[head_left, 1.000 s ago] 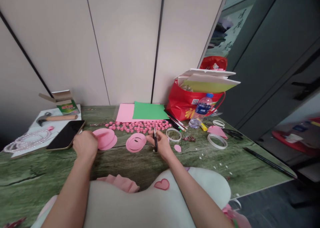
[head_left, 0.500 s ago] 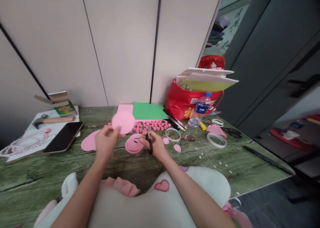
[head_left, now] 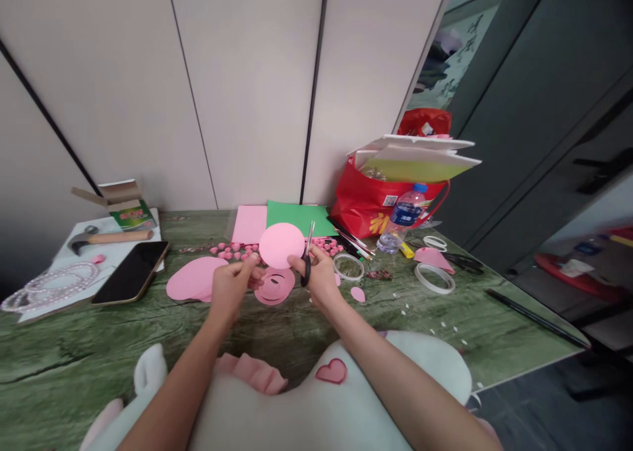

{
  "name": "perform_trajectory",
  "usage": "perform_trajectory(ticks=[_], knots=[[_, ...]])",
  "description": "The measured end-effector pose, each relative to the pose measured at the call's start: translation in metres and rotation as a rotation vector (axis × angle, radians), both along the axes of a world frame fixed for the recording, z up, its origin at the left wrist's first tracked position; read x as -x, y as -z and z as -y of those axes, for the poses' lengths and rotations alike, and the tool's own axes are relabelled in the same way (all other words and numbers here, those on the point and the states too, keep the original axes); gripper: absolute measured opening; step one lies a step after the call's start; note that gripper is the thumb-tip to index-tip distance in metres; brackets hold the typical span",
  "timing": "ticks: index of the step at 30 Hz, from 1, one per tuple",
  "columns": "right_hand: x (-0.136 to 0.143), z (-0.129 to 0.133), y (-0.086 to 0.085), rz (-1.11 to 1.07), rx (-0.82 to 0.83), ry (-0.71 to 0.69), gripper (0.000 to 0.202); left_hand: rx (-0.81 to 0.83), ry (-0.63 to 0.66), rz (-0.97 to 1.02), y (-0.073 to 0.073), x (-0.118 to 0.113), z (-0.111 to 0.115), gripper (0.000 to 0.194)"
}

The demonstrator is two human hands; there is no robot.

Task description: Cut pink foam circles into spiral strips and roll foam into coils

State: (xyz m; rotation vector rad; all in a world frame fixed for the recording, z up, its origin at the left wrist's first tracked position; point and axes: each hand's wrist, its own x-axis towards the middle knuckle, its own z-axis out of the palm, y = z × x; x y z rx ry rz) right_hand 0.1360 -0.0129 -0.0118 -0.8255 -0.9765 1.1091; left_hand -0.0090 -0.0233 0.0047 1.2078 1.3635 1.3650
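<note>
A pink paper circle point(head_left: 281, 245) is held up over the table, its lower right edge pinched by the fingertips of my right hand point(head_left: 320, 276). That same hand grips small black-handled scissors point(head_left: 307, 256), blades pointing up beside the circle. My left hand point(head_left: 236, 281) is at the circle's lower left, thumb and curled fingers a little apart, seemingly off the paper. Below the circle lie smaller pink discs with cut rings point(head_left: 274, 287). Larger pink paper rounds point(head_left: 190, 279) rest left of my left hand. Small pink rolled pieces point(head_left: 232, 250) are spread behind the hands.
Green paper point(head_left: 301, 219) and pink paper point(head_left: 248, 223) lie at the back. To the right are a red bag point(head_left: 353, 207), a water bottle point(head_left: 399, 220), tape rolls point(head_left: 434, 278) and black scissors point(head_left: 465, 262). A phone point(head_left: 131, 273) and a hammer point(head_left: 109, 237) lie left.
The pink circle has moved right, from my left hand's pinch to my right hand's fingertips beside the scissors. My left hand has followed rightward and loosened. The view has shifted slightly.
</note>
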Motion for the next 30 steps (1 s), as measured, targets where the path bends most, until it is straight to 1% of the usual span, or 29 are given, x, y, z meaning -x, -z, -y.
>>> perform_trajectory(ticks=[2,3,5,7,9,11,13,15,17,19,21,23,26,30], knots=[[0.003,-0.004,-0.006,-0.006,0.012,-0.003,0.033,-0.050,-0.077,0.060,-0.002,0.003,-0.001,0.023],[0.004,-0.005,-0.008,-0.007,0.014,-0.011,0.034,-0.064,-0.077,0.115,-0.003,0.005,-0.002,0.029],[0.006,-0.006,-0.007,-0.001,0.008,-0.031,0.034,-0.039,-0.018,0.229,-0.005,0.006,-0.002,0.039],[0.005,-0.005,-0.004,0.014,0.003,-0.050,0.034,0.022,0.048,0.261,-0.005,0.004,-0.001,0.034],[0.003,-0.003,0.000,0.031,-0.006,-0.070,0.034,0.054,0.098,0.165,-0.005,0.002,0.000,0.032],[0.000,-0.001,0.003,0.047,-0.018,-0.110,0.034,0.046,0.162,0.020,-0.004,-0.001,0.001,0.028],[-0.002,0.002,0.004,0.080,-0.027,-0.162,0.032,0.028,0.206,-0.047,-0.003,-0.003,0.003,0.025],[-0.004,0.005,0.005,0.120,-0.021,-0.229,0.031,0.009,0.182,0.036,-0.003,-0.003,0.003,0.022],[-0.004,0.010,0.004,0.154,-0.013,-0.326,0.033,-0.004,0.100,0.189,-0.005,-0.003,0.003,0.019],[-0.003,0.015,0.004,0.198,-0.011,-0.444,0.033,-0.009,0.030,0.324,-0.007,-0.002,0.002,0.024],[-0.001,0.019,0.004,0.246,-0.004,-0.536,0.032,-0.015,0.004,0.381,-0.009,-0.002,0.002,0.027],[0.001,0.023,0.005,0.266,0.012,-0.580,0.033,-0.019,0.027,0.371,-0.010,-0.002,0.003,0.026],[0.005,0.026,0.005,0.250,0.007,-0.564,0.033,-0.012,0.094,0.301,-0.008,-0.004,0.006,0.022],[0.006,0.026,0.003,0.196,-0.028,-0.475,0.037,0.003,0.144,0.223,-0.005,-0.006,0.009,0.021]])
